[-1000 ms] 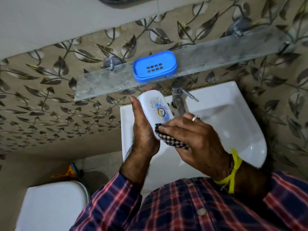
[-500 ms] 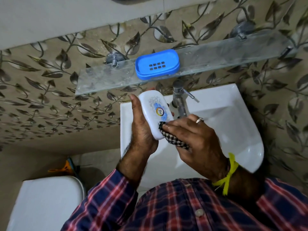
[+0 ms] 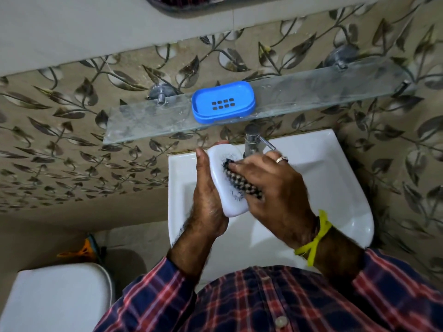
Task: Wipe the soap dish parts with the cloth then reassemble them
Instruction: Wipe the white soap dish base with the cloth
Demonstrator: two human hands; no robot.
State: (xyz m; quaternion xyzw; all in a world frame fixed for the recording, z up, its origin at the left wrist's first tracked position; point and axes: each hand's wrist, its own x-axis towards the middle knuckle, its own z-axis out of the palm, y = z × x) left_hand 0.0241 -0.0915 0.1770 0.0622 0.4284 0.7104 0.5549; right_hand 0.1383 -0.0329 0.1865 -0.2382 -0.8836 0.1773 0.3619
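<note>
Soap dish lid (image 3: 224,185), white, sits clamped in the left hand (image 3: 207,200) over the basin (image 3: 335,188); the right hand (image 3: 271,188) pinches the checked cloth (image 3: 242,180) against it. Blue tray (image 3: 223,101) lies on the glass shelf (image 3: 311,92) above both grips.

Just beyond the fingertips (image 3: 231,166) the tap (image 3: 251,140) blocks the way, the glass shelf (image 3: 148,121) overhangs above it; open basin (image 3: 335,188) lies right of the fingers

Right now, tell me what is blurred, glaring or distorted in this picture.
Head view: the right hand and checked cloth are smeared by motion; the white lid is slightly soft; wide-angle bending curves the glass shelf; soft glare on the basin.
</note>
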